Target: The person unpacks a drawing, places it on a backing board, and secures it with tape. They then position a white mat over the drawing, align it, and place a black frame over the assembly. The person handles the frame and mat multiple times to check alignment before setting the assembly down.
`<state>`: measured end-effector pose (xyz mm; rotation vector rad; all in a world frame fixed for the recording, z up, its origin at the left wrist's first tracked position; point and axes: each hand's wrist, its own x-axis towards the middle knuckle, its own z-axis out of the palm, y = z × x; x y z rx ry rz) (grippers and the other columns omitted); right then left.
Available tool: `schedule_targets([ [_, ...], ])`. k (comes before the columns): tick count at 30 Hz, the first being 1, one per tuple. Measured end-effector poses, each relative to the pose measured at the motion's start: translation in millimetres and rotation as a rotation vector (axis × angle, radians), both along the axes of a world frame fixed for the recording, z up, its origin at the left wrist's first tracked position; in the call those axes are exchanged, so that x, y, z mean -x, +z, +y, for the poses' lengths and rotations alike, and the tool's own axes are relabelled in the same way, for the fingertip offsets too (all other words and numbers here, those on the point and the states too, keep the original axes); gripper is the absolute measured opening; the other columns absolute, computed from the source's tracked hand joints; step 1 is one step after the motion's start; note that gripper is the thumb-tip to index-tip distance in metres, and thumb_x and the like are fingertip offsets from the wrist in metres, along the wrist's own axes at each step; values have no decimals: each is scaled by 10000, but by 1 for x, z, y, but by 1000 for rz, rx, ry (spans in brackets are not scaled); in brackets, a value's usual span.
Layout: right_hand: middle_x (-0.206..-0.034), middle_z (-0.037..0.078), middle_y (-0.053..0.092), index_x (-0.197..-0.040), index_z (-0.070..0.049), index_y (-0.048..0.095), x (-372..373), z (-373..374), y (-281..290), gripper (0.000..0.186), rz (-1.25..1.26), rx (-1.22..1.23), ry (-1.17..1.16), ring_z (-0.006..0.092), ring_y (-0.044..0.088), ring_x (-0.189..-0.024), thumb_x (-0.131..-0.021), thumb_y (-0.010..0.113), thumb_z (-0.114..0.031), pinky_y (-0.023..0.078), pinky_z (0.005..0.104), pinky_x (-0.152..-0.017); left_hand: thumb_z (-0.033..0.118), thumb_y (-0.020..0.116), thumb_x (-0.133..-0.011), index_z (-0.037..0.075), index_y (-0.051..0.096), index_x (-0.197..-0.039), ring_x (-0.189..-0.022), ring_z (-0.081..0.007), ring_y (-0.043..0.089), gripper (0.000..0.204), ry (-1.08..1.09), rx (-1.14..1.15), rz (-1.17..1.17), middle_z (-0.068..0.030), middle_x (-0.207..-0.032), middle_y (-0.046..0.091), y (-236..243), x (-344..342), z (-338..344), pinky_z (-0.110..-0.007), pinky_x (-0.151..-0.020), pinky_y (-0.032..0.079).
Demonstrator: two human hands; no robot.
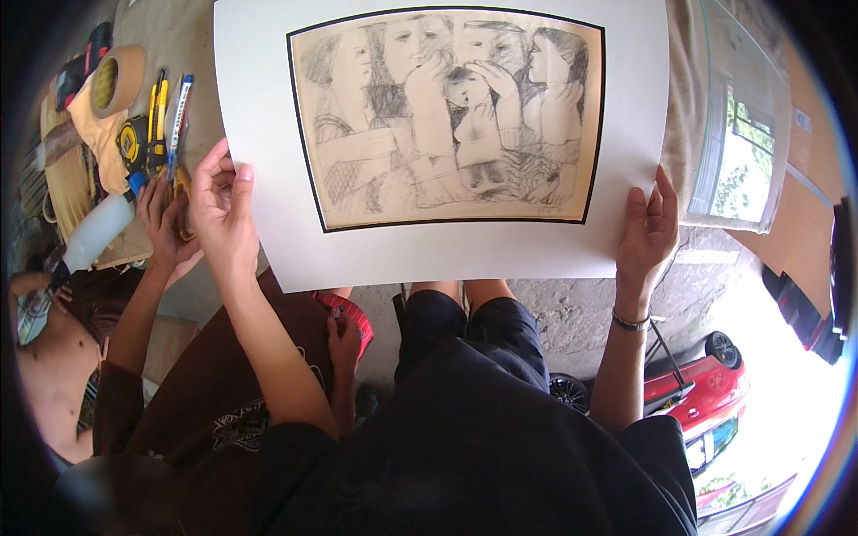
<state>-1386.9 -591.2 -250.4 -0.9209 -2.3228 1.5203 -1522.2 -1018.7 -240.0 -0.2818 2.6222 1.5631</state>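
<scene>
A large white mat (437, 256) frames a pencil sketch (447, 125) of several figures on tan paper, inside a black border. My left hand (223, 210) grips the mat's left edge, thumb on the front and fingers curled at the side. On the opposite edge, my right hand (648, 232) holds the mat with its thumb on the front. The mat hides much of the surface behind it. Just left of my left hand, a co-worker's hand (165, 228) is by orange-handled scissors (184, 201), beside a yellow tape measure (134, 141).
Tape (125, 80), cutters (156, 107) and a white bottle (98, 228) lie at left. Two people (58, 375), (179, 411) are at left. A glass pane (742, 161) and cardboard (809, 250) are at right; a red car (697, 393) is lower right.
</scene>
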Motion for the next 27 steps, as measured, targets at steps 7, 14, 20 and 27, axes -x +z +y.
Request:
schedule_targets([
  [7, -1001, 71, 702, -1394, -1, 499, -3, 3, -2, 420, -60, -60, 13, 60, 599, -833, -1006, 594, -130, 471, 199, -707, 30, 662, -934, -25, 553, -1310, -846, -83, 537, 395, 4, -19, 18, -20, -962, 581, 0, 0, -1, -216, -782, 458],
  [14, -1011, 81, 691, -1399, -9, 500, -1, 0, -3, 409, -14, -54, 24, 78, 614, -864, -1014, 581, -124, 492, 212, -730, 28, 669, -930, -30, 552, -1306, -826, -75, 536, 398, 19, -33, 13, -19, -933, 583, 5, 0, 2, -210, -753, 459],
  [20, -1028, 89, 688, -1401, -6, 496, -2, 1, -4, 412, -13, -28, 26, 88, 619, -891, -1016, 581, -124, 496, 216, -750, 38, 672, -931, -36, 551, -1305, -820, -79, 541, 400, 3, -26, 20, -26, -935, 589, 1, 0, -1, -212, -750, 462],
  [27, -1032, 85, 681, -1404, -10, 497, -2, 3, -8, 416, 11, -43, 43, 83, 609, -875, -1014, 585, -125, 491, 214, -749, 51, 674, -933, -36, 555, -1302, -821, -82, 544, 397, 4, 15, 19, -32, -944, 593, 1, 0, -2, -214, -744, 464],
])
